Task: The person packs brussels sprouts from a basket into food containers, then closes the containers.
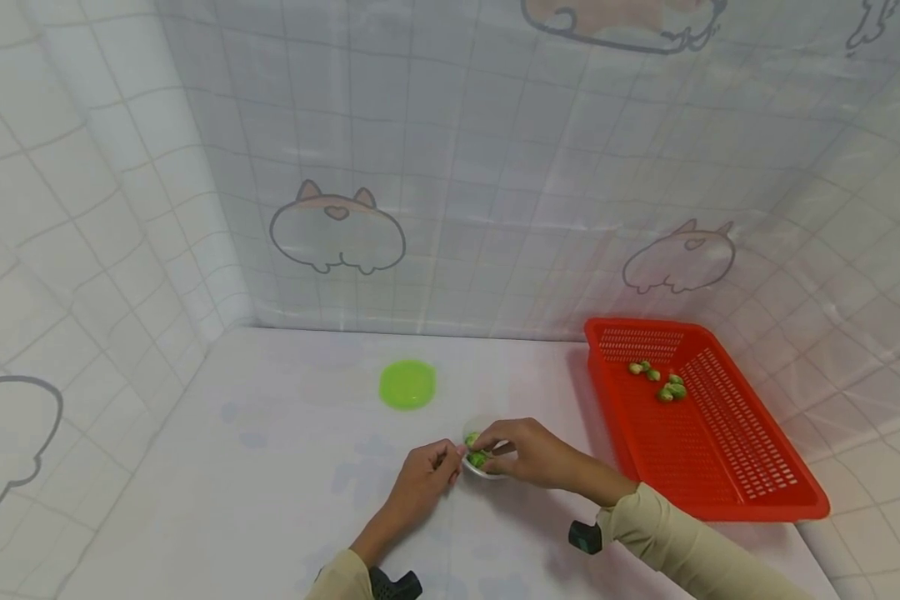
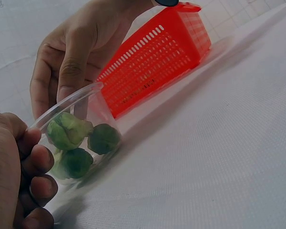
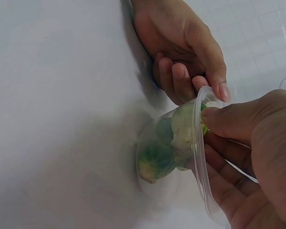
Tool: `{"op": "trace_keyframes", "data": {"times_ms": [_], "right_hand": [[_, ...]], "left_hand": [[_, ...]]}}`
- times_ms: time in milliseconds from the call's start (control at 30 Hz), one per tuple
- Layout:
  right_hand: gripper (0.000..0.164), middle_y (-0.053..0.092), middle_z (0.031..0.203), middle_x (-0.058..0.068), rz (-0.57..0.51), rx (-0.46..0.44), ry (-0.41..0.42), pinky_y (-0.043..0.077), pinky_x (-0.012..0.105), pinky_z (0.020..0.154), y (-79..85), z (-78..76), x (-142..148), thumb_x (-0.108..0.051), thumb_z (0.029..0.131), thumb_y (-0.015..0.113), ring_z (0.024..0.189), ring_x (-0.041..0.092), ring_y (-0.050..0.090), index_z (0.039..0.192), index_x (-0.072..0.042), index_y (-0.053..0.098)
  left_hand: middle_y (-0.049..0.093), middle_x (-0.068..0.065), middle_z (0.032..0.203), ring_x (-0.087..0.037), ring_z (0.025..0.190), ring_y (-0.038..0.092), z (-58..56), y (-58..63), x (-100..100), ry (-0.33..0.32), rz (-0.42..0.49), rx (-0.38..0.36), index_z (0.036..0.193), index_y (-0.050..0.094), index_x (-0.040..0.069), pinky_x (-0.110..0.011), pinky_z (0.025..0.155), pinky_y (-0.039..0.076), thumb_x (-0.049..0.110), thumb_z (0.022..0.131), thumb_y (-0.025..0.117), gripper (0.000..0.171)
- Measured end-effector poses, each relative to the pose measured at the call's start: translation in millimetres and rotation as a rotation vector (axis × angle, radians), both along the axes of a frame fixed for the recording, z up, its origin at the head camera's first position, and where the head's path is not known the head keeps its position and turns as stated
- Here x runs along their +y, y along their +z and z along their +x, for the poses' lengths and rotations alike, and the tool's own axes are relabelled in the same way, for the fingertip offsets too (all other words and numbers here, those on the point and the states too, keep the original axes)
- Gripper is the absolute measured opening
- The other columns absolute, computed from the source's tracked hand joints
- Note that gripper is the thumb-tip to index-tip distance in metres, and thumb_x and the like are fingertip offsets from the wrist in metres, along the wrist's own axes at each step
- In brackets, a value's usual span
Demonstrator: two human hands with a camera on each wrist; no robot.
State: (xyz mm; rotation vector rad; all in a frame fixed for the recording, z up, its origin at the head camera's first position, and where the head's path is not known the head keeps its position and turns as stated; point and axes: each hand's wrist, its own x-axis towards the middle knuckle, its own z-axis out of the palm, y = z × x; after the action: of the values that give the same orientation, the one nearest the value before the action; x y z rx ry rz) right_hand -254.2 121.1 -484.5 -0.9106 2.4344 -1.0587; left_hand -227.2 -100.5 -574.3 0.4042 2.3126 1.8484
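A clear plastic tub (image 1: 486,475) stands on the white table with several green Brussels sprouts (image 2: 69,131) in it. My left hand (image 1: 424,478) holds the tub by its near-left rim, thumb at the edge and the other fingers curled beside the wall. From the right, my right hand (image 1: 534,452) reaches over the rim, its fingertips inside the tub. In the right wrist view its thumb and fingers pinch a Brussels sprout (image 3: 204,125) near the opening; the fingers partly hide it. Lower in the tub, another sprout (image 3: 156,160) shows through the wall.
A red plastic basket (image 1: 630,442) sits at the right, with several loose Brussels sprouts (image 1: 672,390) inside. Behind the tub lies a bright green round lid or dish (image 1: 407,385). White tile-patterned sheeting (image 1: 465,167) encloses the table at the back and sides.
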Motion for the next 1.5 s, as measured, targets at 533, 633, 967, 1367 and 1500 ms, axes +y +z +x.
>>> {"op": "trace_keyframes", "data": {"times_ms": [533,633,967,1367,1500], "right_hand": [[0.028,0.073,0.114,0.003,0.003,0.016,-0.039,0.055,0.031,0.09,5.9,-1.5,9,-0.008,0.09,0.077,0.105,0.026,0.068,0.117,-0.009,0.072],[0.027,0.073,0.115,0.004,0.005,0.033,-0.057,0.055,0.032,0.09,8.6,-2.4,12,-0.007,0.09,0.076,0.105,0.024,0.069,0.117,-0.008,0.072],[0.027,0.072,0.115,0.008,-0.01,0.078,-0.103,0.056,0.035,0.089,15.7,-7.2,26,-0.009,0.09,0.076,0.105,0.026,0.069,0.116,-0.015,0.072],[0.025,0.072,0.11,0.001,-0.07,0.143,-0.15,0.056,0.033,0.086,21.2,-15.6,44,-0.007,0.09,0.077,0.101,0.03,0.07,0.113,-0.014,0.072],[0.024,0.071,0.111,0.0,-0.088,0.107,-0.199,0.056,0.033,0.087,25.7,-19.7,52,-0.008,0.091,0.076,0.102,0.03,0.071,0.113,-0.014,0.072]], "left_hand": [[0.056,0.005,0.065,-0.012,0.062,0.05,1.0,4.0,0,-0.003,-0.002,-0.007,0.082,0.064,0.013,-0.027,0.062,0.042,0.051,0.103,0.051,0.045],[0.056,0.005,0.065,-0.012,0.062,0.05,1.0,4.1,0,-0.003,-0.004,-0.012,0.083,0.064,0.013,-0.027,0.062,0.042,0.05,0.103,0.051,0.044],[0.056,0.005,0.066,-0.012,0.063,0.051,1.5,4.9,0,0.001,-0.008,-0.024,0.083,0.064,0.013,-0.026,0.062,0.042,0.048,0.103,0.052,0.043],[0.057,0.004,0.066,-0.012,0.063,0.05,1.0,5.1,-1,-0.004,-0.002,-0.019,0.082,0.064,0.012,-0.026,0.062,0.042,0.046,0.104,0.052,0.042],[0.057,0.005,0.066,-0.011,0.063,0.05,0.9,7.1,-1,-0.001,-0.008,-0.02,0.082,0.064,0.012,-0.025,0.063,0.042,0.045,0.104,0.053,0.041]]}}
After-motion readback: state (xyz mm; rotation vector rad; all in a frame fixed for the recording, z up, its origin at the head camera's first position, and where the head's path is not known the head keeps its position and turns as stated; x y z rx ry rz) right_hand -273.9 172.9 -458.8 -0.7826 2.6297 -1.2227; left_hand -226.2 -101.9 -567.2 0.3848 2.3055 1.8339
